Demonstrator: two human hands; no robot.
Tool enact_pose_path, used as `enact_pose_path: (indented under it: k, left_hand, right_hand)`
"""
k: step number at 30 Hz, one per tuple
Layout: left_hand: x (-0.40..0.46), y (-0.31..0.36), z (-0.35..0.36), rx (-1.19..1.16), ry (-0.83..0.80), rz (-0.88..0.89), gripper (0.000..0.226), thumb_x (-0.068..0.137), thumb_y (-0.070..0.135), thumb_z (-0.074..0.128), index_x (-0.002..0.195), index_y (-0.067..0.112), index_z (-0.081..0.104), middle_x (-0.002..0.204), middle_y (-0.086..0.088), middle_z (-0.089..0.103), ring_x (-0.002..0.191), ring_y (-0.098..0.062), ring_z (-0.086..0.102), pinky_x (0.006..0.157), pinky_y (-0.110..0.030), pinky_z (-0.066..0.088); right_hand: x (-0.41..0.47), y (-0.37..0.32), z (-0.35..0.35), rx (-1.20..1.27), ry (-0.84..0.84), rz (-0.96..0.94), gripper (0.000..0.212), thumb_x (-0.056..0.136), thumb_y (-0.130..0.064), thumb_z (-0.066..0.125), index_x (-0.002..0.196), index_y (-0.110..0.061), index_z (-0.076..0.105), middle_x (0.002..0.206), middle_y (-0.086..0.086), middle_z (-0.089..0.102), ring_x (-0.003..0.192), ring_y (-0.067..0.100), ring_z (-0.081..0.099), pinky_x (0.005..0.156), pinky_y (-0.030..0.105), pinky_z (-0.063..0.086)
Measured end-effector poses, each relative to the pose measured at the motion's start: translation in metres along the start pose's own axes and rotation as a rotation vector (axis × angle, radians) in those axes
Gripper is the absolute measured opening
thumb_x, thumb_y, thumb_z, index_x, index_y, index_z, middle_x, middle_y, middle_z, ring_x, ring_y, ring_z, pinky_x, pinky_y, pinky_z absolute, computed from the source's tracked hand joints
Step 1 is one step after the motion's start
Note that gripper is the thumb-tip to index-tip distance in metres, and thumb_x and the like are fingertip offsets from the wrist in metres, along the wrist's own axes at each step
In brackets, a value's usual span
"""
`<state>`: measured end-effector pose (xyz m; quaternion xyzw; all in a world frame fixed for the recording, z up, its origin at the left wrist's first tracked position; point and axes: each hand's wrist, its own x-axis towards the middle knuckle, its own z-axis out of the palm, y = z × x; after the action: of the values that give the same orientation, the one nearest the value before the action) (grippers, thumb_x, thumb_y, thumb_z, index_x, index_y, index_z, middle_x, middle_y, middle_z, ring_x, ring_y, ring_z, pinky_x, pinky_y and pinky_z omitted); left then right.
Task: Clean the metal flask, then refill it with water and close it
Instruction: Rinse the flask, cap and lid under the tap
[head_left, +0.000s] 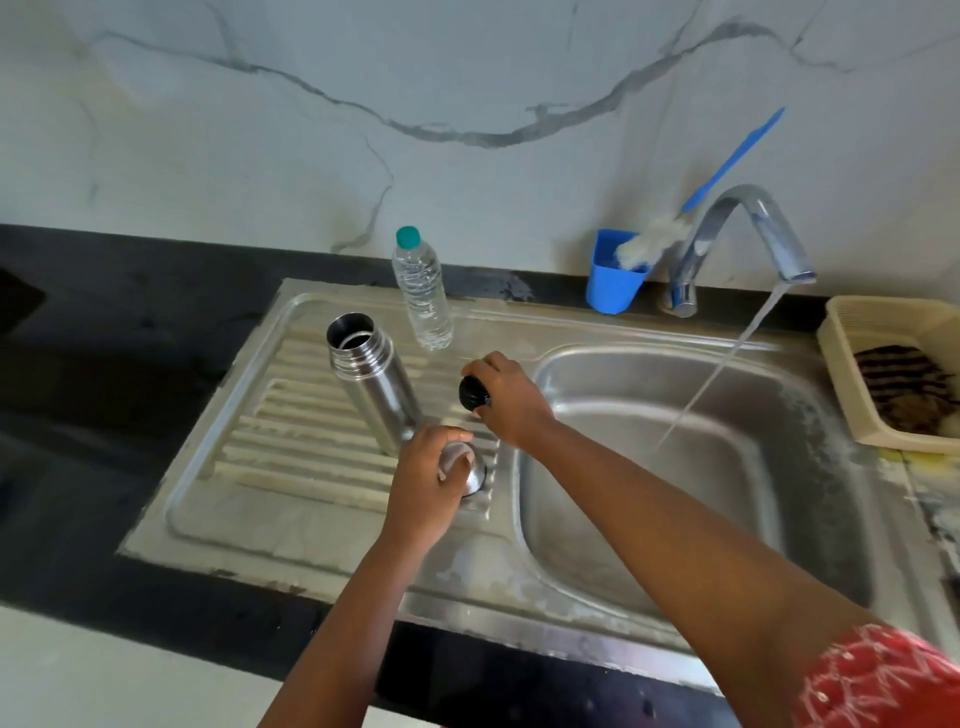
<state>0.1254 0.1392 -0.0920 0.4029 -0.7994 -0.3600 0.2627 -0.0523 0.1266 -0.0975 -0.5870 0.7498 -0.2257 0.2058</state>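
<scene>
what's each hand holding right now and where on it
Left hand grips the metal cap over its domed top, on the drainboard. Right hand holds the black stopper by one end.

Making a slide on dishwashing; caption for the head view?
Open metal flask on drainboard; left hand holds steel cup, right hand black stopper; tap running.

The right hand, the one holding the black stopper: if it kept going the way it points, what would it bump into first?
Probably the plastic water bottle. The right hand, gripping the black stopper, points up and left across the draining board, and the bottle stands nearest that line. The open metal flask sits further left. Depth is hard to judge from one view.
</scene>
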Motion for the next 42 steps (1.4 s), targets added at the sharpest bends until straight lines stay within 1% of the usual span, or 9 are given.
enact_pose_path:
  k: [10, 15, 19, 22, 24, 29, 34, 38, 42]
  left_hand:
    - [-0.008, -0.017, -0.005, 0.041, 0.017, -0.027, 0.021, 0.087, 0.005, 0.07, 0.107, 0.012, 0.066, 0.111, -0.002, 0.062, 0.099, -0.007, 0.056, 0.086, -0.004, 0.036]
    - [-0.01, -0.019, 0.001, -0.014, -0.004, -0.018, 0.04, 0.076, 0.001, 0.078, 0.111, 0.012, 0.064, 0.118, -0.003, 0.057, 0.108, 0.012, 0.047, 0.09, -0.003, 0.033]
    - [-0.011, -0.021, 0.01, -0.039, -0.007, -0.1, 0.058, 0.068, 0.004, 0.085, 0.118, 0.014, 0.059, 0.118, -0.002, 0.053, 0.108, -0.006, 0.05, 0.088, -0.006, 0.035]
    - [-0.011, -0.02, 0.017, -0.024, -0.046, -0.167, 0.069, 0.067, 0.006, 0.087, 0.127, 0.012, 0.053, 0.121, 0.0, 0.048, 0.112, -0.019, 0.052, 0.093, -0.022, 0.045]
    - [-0.011, -0.02, 0.02, 0.001, -0.046, -0.186, 0.068, 0.069, 0.006, 0.086, 0.128, 0.012, 0.052, 0.12, 0.001, 0.048, 0.111, -0.022, 0.054, 0.092, -0.032, 0.049]
    - [-0.011, -0.012, 0.02, 0.061, -0.012, -0.191, 0.059, 0.071, 0.003, 0.081, 0.123, 0.017, 0.057, 0.114, 0.003, 0.056, 0.106, -0.021, 0.058, 0.09, -0.034, 0.051]
    - [0.006, 0.017, 0.036, -0.028, -0.054, -0.131, 0.064, 0.067, 0.009, 0.087, 0.123, 0.022, 0.057, 0.112, 0.005, 0.062, 0.1, -0.016, 0.061, 0.086, -0.03, 0.052]
    - [0.031, 0.062, 0.072, -0.133, -0.188, -0.103, 0.058, 0.067, 0.009, 0.088, 0.107, 0.02, 0.047, 0.097, 0.004, 0.06, 0.083, -0.009, 0.058, 0.069, -0.018, 0.044]
    - [0.068, 0.107, 0.116, -0.199, -0.324, -0.11, 0.06, 0.068, 0.007, 0.086, 0.113, 0.02, 0.048, 0.102, 0.002, 0.058, 0.087, -0.007, 0.055, 0.068, -0.01, 0.041]
  right_hand:
    - [0.0, 0.0, 0.012, 0.022, -0.003, 0.014, 0.067, 0.08, -0.005, 0.072, 0.141, -0.013, 0.045, 0.142, 0.01, 0.041, 0.125, 0.033, 0.041, 0.103, 0.04, 0.041]
    - [-0.032, 0.0, 0.017, 0.102, 0.288, 0.008, 0.039, 0.077, 0.0, 0.063, 0.114, -0.012, 0.061, 0.119, 0.008, 0.051, 0.108, 0.028, 0.05, 0.087, 0.037, 0.048]
    - [-0.059, 0.001, 0.028, 0.201, 0.131, 0.108, 0.037, 0.082, -0.003, 0.06, 0.117, -0.016, 0.061, 0.117, 0.003, 0.052, 0.107, 0.023, 0.055, 0.088, 0.03, 0.047]
    - [-0.069, -0.001, 0.032, 0.245, 0.022, 0.137, 0.049, 0.085, -0.002, 0.054, 0.131, -0.017, 0.056, 0.127, 0.004, 0.05, 0.116, 0.023, 0.052, 0.096, 0.034, 0.047]
    - [-0.072, -0.002, 0.032, 0.257, -0.044, 0.136, 0.052, 0.086, 0.001, 0.05, 0.135, -0.016, 0.053, 0.132, 0.006, 0.048, 0.12, 0.024, 0.05, 0.1, 0.032, 0.044]
    - [-0.08, -0.003, 0.03, 0.288, -0.091, 0.089, 0.05, 0.086, 0.005, 0.051, 0.133, -0.012, 0.055, 0.125, 0.007, 0.053, 0.113, 0.024, 0.054, 0.097, 0.031, 0.045]
    - [-0.098, 0.019, 0.003, 0.407, 0.055, 0.161, 0.051, 0.085, 0.004, 0.057, 0.131, -0.017, 0.057, 0.122, 0.003, 0.054, 0.109, 0.016, 0.056, 0.094, 0.026, 0.047]
    - [-0.119, 0.061, -0.027, 0.531, 0.187, 0.271, 0.053, 0.083, 0.001, 0.065, 0.131, -0.016, 0.053, 0.124, -0.001, 0.056, 0.106, 0.013, 0.06, 0.08, 0.012, 0.045]
    - [-0.134, 0.101, -0.061, 0.595, 0.313, 0.405, 0.051, 0.088, -0.003, 0.066, 0.135, -0.015, 0.05, 0.118, -0.002, 0.06, 0.108, 0.013, 0.061, 0.081, 0.006, 0.042]
